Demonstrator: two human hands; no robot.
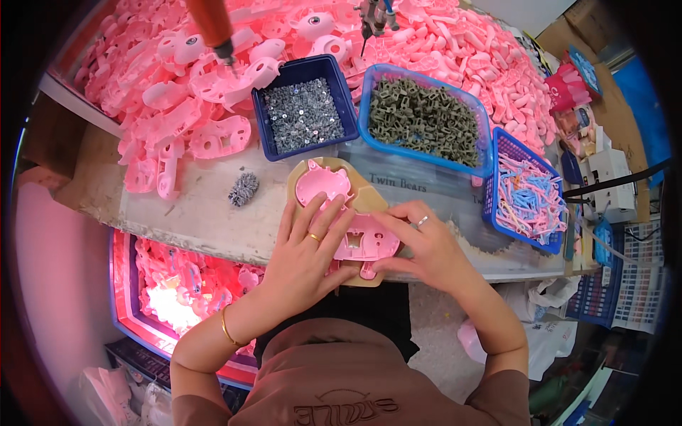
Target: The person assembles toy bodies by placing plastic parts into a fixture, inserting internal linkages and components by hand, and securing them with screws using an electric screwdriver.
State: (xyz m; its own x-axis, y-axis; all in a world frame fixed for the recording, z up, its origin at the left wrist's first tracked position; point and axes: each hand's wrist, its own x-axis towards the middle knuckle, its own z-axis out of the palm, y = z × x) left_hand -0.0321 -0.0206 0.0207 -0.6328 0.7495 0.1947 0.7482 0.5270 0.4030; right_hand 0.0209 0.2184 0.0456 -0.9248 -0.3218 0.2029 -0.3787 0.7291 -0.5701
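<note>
A pink plastic toy shell (366, 238) lies hollow side up in a tan fixture (369, 201) at the table's near edge. Its rounded, eared head end points away from me. My left hand (309, 238) rests over the shell's left side, fingers stretched and apart, hiding part of it. On the other side, my right hand (430, 245) has its fingers curled at the shell's right edge, with the thumb low by a small pink foot-like part (367, 270). Whether a smaller piece sits between those fingertips cannot be made out.
Behind the fixture stand a dark blue bin of small screws (302, 113), a blue basket of dark green clips (423, 121) and a basket of pink and blue sticks (529, 195). Pink parts (462, 64) heap behind them. An orange screwdriver (213, 28) hangs above; screws (244, 188) lie left.
</note>
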